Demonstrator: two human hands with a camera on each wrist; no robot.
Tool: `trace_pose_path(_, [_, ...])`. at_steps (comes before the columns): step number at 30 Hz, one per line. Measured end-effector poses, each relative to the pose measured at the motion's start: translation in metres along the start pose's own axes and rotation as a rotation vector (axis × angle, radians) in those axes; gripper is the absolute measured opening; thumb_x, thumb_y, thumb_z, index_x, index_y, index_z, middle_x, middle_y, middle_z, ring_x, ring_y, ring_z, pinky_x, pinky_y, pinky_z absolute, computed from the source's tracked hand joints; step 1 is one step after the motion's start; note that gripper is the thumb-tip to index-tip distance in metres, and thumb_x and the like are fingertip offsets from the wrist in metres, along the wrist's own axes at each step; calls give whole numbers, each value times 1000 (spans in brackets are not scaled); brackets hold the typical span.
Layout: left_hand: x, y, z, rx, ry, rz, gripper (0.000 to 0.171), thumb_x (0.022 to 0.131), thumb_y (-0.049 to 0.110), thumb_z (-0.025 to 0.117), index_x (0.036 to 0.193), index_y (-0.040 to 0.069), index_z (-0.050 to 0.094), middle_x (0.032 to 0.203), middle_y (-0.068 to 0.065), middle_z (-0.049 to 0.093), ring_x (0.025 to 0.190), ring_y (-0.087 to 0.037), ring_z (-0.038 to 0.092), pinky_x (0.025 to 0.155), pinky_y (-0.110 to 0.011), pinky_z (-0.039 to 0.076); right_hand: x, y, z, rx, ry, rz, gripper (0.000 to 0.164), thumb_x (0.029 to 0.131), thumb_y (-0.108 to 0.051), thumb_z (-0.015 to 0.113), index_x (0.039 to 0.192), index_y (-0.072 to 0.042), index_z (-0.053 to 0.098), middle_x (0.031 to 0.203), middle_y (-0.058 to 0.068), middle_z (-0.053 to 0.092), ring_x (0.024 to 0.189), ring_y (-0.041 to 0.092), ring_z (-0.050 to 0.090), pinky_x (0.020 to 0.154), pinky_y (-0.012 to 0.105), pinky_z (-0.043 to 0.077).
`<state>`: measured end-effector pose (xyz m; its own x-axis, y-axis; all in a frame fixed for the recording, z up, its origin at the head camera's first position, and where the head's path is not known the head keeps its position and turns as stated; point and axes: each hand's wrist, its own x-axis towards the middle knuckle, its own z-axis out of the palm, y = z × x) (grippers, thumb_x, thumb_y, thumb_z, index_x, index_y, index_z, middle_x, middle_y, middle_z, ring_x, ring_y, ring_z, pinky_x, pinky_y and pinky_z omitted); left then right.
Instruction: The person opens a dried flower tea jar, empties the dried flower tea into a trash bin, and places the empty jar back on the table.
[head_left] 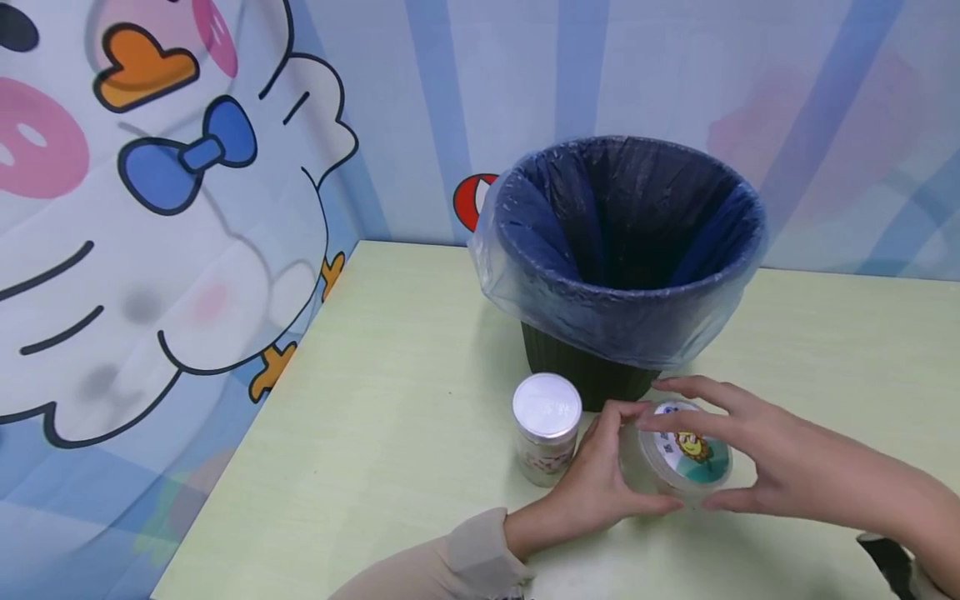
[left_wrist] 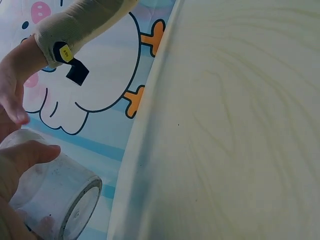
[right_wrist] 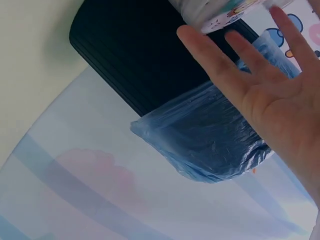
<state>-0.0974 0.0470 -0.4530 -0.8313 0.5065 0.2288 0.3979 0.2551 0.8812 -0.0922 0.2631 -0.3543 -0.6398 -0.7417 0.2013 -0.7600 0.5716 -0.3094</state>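
Observation:
A clear plastic jar (head_left: 686,450) with a printed lid, white and teal with a yellow sunflower face, is at the front of the table, close to the bin. My left hand (head_left: 588,483) grips its side from the left. In the left wrist view, the left thumb bends over the jar (left_wrist: 60,195), and its transparent wall and base show. Around the lid from the right, my right hand (head_left: 787,454) reaches with spread fingers; the right wrist view shows this hand (right_wrist: 270,95) with fingers extended. Just left of my left hand stands a second clear jar (head_left: 546,429) with a white lid.
A dark bin (head_left: 592,371) lined with a translucent blue bag (head_left: 622,321) stands behind the jars. The pale yellow-green table (head_left: 390,417) meets a cartoon-printed cloth backdrop (head_left: 495,75) at the back and left.

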Motion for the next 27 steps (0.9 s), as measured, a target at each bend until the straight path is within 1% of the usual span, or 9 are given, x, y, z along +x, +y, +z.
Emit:
trace_pose_path(2, [0,0,0,-17,1,-13,90,72,18,92,140,16,33,143,3,44,131,-8,41,109,-30,35,0,3,0,-10,3,-56,89,64,-25,95,143,-29,52,144,3,47,119,26,53,78,38,57])
trace_pose_path(4, [0,1,0,-29,3,-21,89,72,18,91,140,17,34,143,3,44,130,-7,41,109,-30,35,0,4,1,-22,3,-54,84,66,-25,94,140,-27,54,138,3,51,114,25,56,77,37,58])
trace_pose_path(8, [-1,1,0,-49,5,-16,88,72,16,91,139,17,34,143,5,44,130,-7,41,109,-30,34,2,3,2,-10,-29,40,73,71,-36,91,136,-25,58,128,4,55,104,22,59,72,34,58])
trace_pose_path(12, [-2,1,1,-40,12,-7,87,72,17,91,138,17,35,142,6,45,129,-6,41,108,-30,35,5,-1,4,-6,0,103,69,72,-41,89,132,-22,61,112,1,57,86,10,58,64,24,55])
trace_pose_path(18, [-3,1,0,5,28,-3,86,72,20,91,138,17,36,142,6,47,128,-7,43,108,-29,35,12,-8,13,-100,50,215,62,77,-53,81,116,-9,62,88,0,57,62,-1,49,50,18,45])
trace_pose_path(20, [-4,1,0,7,23,-3,87,72,20,92,138,17,36,143,6,47,128,-7,42,108,-29,34,13,-10,12,-141,26,269,73,77,-65,75,119,-7,62,94,6,60,68,7,56,53,25,50])
trace_pose_path(22, [-4,1,-1,21,15,10,87,73,21,91,139,17,35,143,5,46,129,-7,42,109,-29,34,11,-11,9,-117,2,288,83,74,-72,72,130,-12,58,112,11,60,86,20,62,59,34,55])
trace_pose_path(25, [-3,2,-2,28,2,27,87,73,20,91,139,16,33,142,3,46,131,-7,41,109,-29,34,6,-9,3,-53,0,152,93,68,-64,82,145,-25,49,143,12,46,119,34,52,72,47,57])
trace_pose_path(27, [-3,3,-3,19,-7,25,87,74,20,90,139,16,32,142,4,45,131,-7,40,109,-29,34,3,-6,1,-11,-3,26,97,63,-49,92,146,-31,47,147,6,42,125,31,47,77,47,57])
